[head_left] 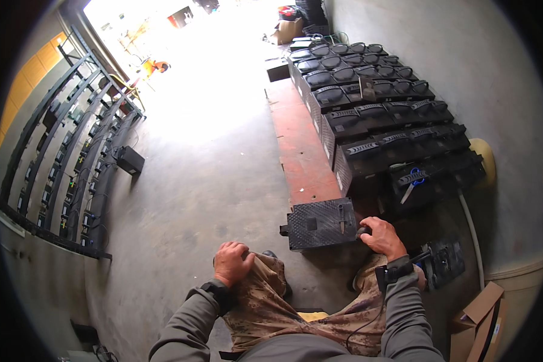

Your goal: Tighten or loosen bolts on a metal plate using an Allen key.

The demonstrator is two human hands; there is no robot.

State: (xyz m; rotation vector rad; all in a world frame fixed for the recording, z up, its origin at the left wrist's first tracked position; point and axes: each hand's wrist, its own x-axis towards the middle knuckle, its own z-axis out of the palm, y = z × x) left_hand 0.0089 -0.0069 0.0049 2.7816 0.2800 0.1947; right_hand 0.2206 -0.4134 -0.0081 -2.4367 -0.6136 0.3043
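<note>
A black box with a textured top [304, 235] lies in front of me at the near end of a red board. On its top is a slim, dark pen-like tool [342, 218]. Beside the box's right end, my right hand [384, 237] has its fingers closed round a small dark, rounded piece [363, 231]; whether that piece belongs to the box, I cannot make out. My left hand [232, 263] rests on my left knee, its fingers draped over the cloth with nothing held.
Rows of black battery-like cases with handles [392, 111] stand on the right, blue-handled scissors [412, 183] on the nearest. A metal rack [72, 163] holds small devices at left, near a black box [130, 160]. An opened cardboard box [476, 323] sits lower right.
</note>
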